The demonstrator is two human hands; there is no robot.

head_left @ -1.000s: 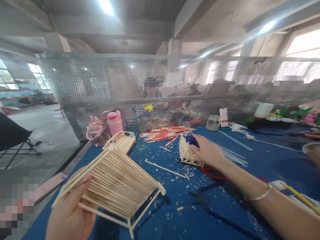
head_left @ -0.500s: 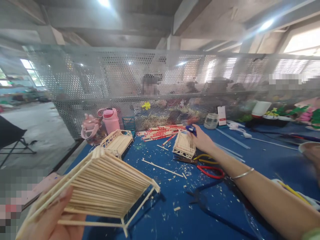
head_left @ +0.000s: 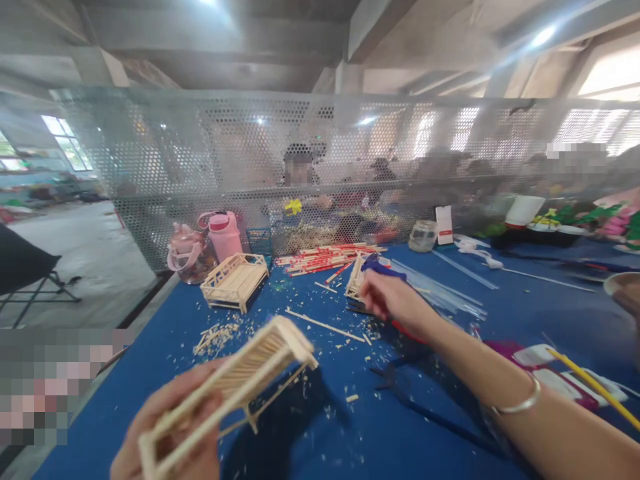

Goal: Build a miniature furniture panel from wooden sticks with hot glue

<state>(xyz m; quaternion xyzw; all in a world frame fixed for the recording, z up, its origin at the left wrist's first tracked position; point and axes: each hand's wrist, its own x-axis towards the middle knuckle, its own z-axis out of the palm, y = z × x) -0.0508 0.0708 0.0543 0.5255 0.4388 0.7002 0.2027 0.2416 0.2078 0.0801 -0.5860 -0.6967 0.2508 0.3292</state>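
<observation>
My left hand (head_left: 167, 427) grips a model frame of thin wooden sticks (head_left: 235, 383) low at the left, held tilted and seen nearly edge-on. My right hand (head_left: 393, 300) reaches out over the blue table (head_left: 320, 440), its fingers closed around a dark blue object (head_left: 380, 267). It hovers beside a small stick frame (head_left: 356, 283) that stands on the table. A silver bangle (head_left: 517, 403) sits on my right wrist.
Another finished stick frame (head_left: 235, 280) rests at the far left by pink bottles (head_left: 223, 233). Red-tipped sticks (head_left: 325, 258), loose sticks (head_left: 325, 325) and shavings litter the table. A perforated metal screen (head_left: 320, 173) stands behind, with people beyond it. A jar (head_left: 423, 235) stands far right.
My left hand has turned the big stick frame from flat-on to nearly edge-on and lowered it. My right hand has drawn back toward me with the blue object, now covering the red-handled pliers.
</observation>
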